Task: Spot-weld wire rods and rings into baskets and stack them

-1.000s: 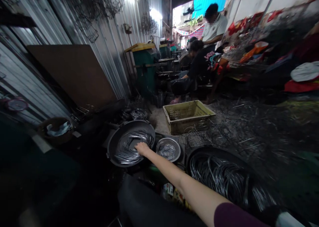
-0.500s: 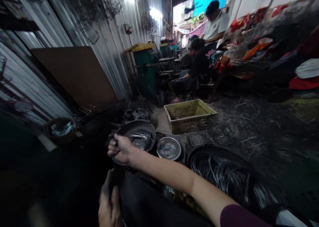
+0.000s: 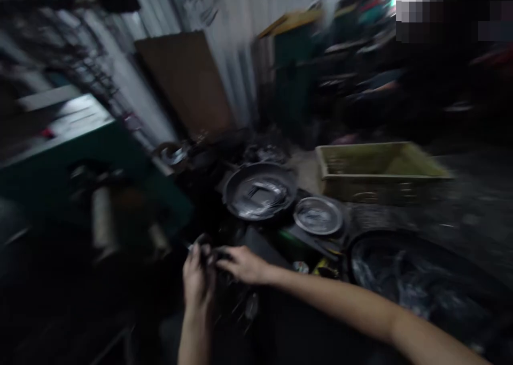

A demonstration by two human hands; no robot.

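Note:
My left hand is raised at the lower middle, its fingers bent round something dark that I cannot make out. Close beside it on the right, my right hand has its fingers pressed together at the same dark spot; blur hides what they hold. Beyond the hands lies a large round pan with shiny metal pieces in it. A smaller metal bowl with small metal pieces stands to its right.
A yellow crate stands at the right, behind a large dark basin of wire. Green machinery is on the left. A brown board leans on the wall, and a green bin stands behind.
The view has swung left, showing the green machinery. My right hand has left the pan's edge and come down beside my left hand, whose fingers have closed in.

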